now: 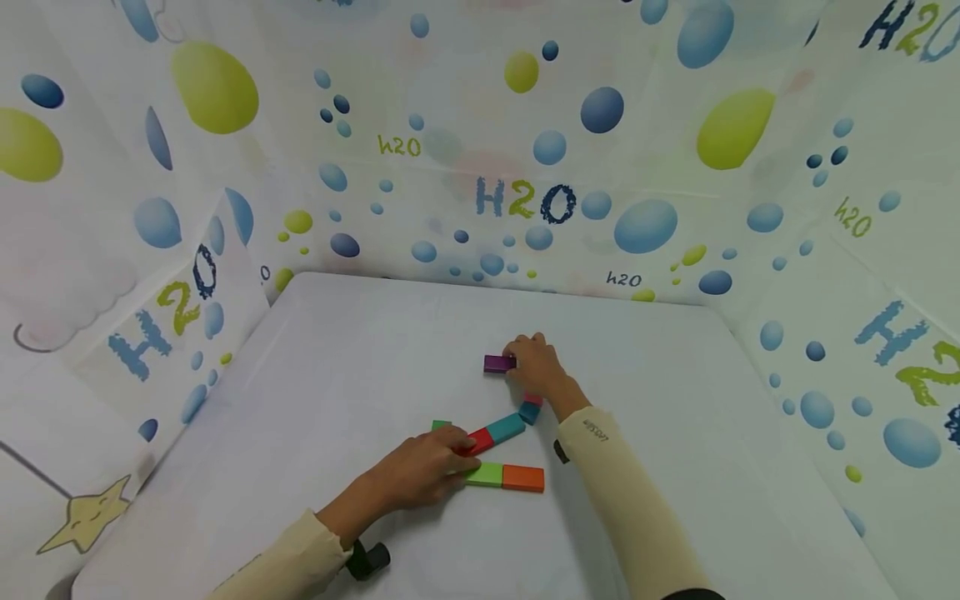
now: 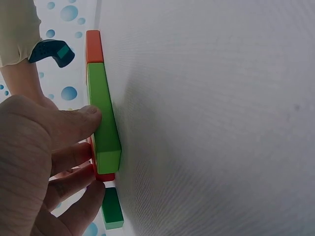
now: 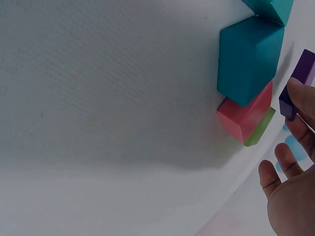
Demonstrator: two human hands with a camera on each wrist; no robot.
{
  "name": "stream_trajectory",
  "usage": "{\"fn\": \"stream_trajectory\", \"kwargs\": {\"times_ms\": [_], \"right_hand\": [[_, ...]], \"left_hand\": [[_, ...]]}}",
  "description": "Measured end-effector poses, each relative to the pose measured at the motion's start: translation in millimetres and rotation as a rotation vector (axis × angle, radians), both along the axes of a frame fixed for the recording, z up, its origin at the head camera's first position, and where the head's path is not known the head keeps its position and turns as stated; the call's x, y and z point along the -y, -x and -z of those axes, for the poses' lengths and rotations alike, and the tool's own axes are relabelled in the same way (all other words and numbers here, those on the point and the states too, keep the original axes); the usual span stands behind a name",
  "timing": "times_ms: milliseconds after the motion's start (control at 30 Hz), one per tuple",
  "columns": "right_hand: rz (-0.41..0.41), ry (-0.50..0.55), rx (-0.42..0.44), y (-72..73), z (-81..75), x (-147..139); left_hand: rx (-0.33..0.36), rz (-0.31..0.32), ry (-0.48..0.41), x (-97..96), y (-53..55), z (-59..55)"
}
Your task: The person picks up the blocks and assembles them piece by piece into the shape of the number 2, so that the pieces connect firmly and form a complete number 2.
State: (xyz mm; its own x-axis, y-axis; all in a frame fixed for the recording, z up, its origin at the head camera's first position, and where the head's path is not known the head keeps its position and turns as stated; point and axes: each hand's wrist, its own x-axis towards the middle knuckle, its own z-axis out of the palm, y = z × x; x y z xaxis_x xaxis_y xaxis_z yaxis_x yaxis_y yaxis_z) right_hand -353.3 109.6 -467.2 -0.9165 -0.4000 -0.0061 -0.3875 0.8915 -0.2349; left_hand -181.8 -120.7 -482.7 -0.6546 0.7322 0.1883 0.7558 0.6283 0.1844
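My right hand (image 1: 536,367) pinches a purple block (image 1: 497,364) by its right end, as the right wrist view also shows. Just below that hand are a pink block (image 1: 533,401) and a dark teal block (image 1: 529,413), set at an angle. My left hand (image 1: 423,471) rests its thumb on a light green block (image 2: 102,113), and its other fingers are by a red block (image 1: 480,440). Beside the red block lies a teal block (image 1: 507,428), and an orange block (image 1: 522,478) adjoins the light green one. A darker green block (image 2: 112,209) sits past the left fingertips.
The blocks stand on a white tabletop (image 1: 360,350). Behind and beside it hangs a white sheet (image 1: 450,175) printed with blue and yellow-green drops. In the right wrist view, a lime-green block (image 3: 261,128) partly shows behind the pink one.
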Motion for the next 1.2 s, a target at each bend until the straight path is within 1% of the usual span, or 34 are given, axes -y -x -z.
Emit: {"fn": "stream_trajectory", "kwargs": {"times_ms": [400,667,867,1067,1200], "right_hand": [[0.032,-0.058,0.016,-4.5,8.8,2],[0.059,-0.032,0.014,-8.5,7.6,-1],[0.069,-0.029,0.036,-9.7,7.4,-2],[0.074,0.015,0.061,-8.7,6.2,-6],[0.074,0.019,0.041,-8.4,2.8,-12]], "left_hand": [[0.011,-0.005,0.013,-2.1,-1.2,0.0],[0.0,0.011,0.008,-2.9,-0.6,-1.4],[0.02,0.002,0.005,-2.9,-1.1,-2.2],[0.025,-0.002,0.023,-3.2,-0.5,-3.0],[0.042,-0.016,0.036,-3.3,1.1,-2.9]]}}
